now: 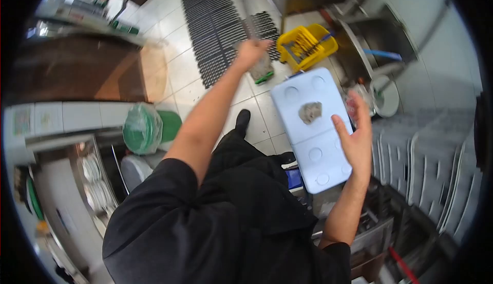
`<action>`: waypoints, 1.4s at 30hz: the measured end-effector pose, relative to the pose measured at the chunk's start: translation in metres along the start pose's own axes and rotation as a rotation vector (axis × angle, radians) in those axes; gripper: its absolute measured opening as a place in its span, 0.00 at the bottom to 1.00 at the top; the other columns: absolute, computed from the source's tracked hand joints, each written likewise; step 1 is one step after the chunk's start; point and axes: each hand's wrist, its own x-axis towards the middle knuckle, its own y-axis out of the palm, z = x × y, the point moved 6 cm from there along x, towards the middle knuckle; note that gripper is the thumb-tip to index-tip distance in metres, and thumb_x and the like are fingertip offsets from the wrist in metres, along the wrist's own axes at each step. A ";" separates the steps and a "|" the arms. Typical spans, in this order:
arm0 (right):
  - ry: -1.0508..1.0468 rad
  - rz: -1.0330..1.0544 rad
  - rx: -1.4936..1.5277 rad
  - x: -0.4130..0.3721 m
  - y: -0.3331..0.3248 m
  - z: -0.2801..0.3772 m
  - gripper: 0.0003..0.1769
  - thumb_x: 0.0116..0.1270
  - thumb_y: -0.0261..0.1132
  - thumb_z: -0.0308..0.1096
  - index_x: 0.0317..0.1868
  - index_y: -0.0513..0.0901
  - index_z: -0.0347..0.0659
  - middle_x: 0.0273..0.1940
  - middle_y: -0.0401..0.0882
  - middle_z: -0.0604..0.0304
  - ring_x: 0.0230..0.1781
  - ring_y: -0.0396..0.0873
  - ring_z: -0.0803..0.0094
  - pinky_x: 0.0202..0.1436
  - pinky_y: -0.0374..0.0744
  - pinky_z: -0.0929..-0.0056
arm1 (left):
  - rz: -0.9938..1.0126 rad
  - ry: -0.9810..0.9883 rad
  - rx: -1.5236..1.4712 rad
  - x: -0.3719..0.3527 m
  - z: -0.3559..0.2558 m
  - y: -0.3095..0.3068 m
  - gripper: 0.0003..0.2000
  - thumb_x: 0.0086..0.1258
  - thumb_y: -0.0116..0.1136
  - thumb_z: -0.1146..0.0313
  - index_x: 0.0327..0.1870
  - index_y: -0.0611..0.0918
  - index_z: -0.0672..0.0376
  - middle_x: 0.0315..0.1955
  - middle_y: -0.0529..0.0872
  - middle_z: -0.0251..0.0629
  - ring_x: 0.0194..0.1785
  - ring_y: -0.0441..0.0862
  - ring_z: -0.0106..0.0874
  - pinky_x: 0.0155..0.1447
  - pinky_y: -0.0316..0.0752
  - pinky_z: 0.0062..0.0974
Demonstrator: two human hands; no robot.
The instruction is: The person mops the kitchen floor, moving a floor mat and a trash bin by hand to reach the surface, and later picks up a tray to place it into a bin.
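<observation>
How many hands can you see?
2. The left hand is stretched ahead, near the black mat in this view. The right hand is at the right edge of the pale blue panel. I see no others.

Two hands (357,139), two dark shoes (243,120), one pale-blue panel (304,143) and one yellow bucket (312,59) were visible (plus one greyish lump (310,113)).
</observation>
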 end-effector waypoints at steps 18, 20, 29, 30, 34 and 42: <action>-0.806 0.600 0.851 0.322 0.250 0.462 0.26 0.81 0.53 0.60 0.30 0.77 0.52 0.21 0.74 0.74 0.22 0.74 0.82 0.29 0.76 0.79 | -0.429 0.559 -0.298 0.152 0.037 -0.253 0.20 0.67 0.67 0.58 0.15 0.78 0.54 0.16 0.81 0.41 0.24 0.82 0.48 0.31 0.75 0.45; -0.848 0.571 0.844 0.344 0.270 0.478 0.26 0.81 0.52 0.59 0.30 0.76 0.52 0.21 0.73 0.74 0.21 0.73 0.82 0.28 0.75 0.79 | -0.527 0.638 -0.264 0.176 0.013 -0.323 0.19 0.65 0.68 0.59 0.14 0.77 0.55 0.15 0.80 0.40 0.22 0.81 0.46 0.29 0.74 0.43; -0.981 0.491 0.992 0.475 0.313 0.510 0.26 0.82 0.51 0.56 0.27 0.74 0.52 0.19 0.70 0.76 0.18 0.68 0.83 0.24 0.70 0.82 | -0.785 0.774 -0.101 0.318 0.019 -0.499 0.18 0.62 0.70 0.61 0.16 0.75 0.56 0.17 0.79 0.39 0.24 0.81 0.44 0.30 0.75 0.40; -0.986 0.515 1.028 0.503 0.323 0.504 0.26 0.83 0.50 0.56 0.27 0.73 0.52 0.19 0.69 0.76 0.18 0.68 0.83 0.24 0.69 0.83 | -0.760 0.712 -0.035 0.342 0.042 -0.508 0.16 0.61 0.72 0.64 0.20 0.76 0.57 0.20 0.80 0.40 0.27 0.81 0.45 0.35 0.75 0.40; -0.835 0.524 1.026 0.608 0.483 0.411 0.20 0.79 0.56 0.44 0.27 0.71 0.47 0.23 0.71 0.64 0.25 0.72 0.68 0.34 0.74 0.67 | -0.828 0.550 -0.066 0.407 0.127 -0.547 0.15 0.62 0.72 0.66 0.24 0.75 0.59 0.25 0.81 0.42 0.35 0.81 0.46 0.42 0.73 0.41; -0.782 0.747 0.896 0.667 0.814 0.377 0.13 0.68 0.62 0.27 0.24 0.72 0.40 0.22 0.76 0.60 0.21 0.77 0.65 0.34 0.83 0.58 | -0.863 0.282 0.024 0.533 0.305 -0.627 0.14 0.68 0.67 0.69 0.24 0.76 0.61 0.23 0.78 0.44 0.31 0.76 0.48 0.40 0.71 0.45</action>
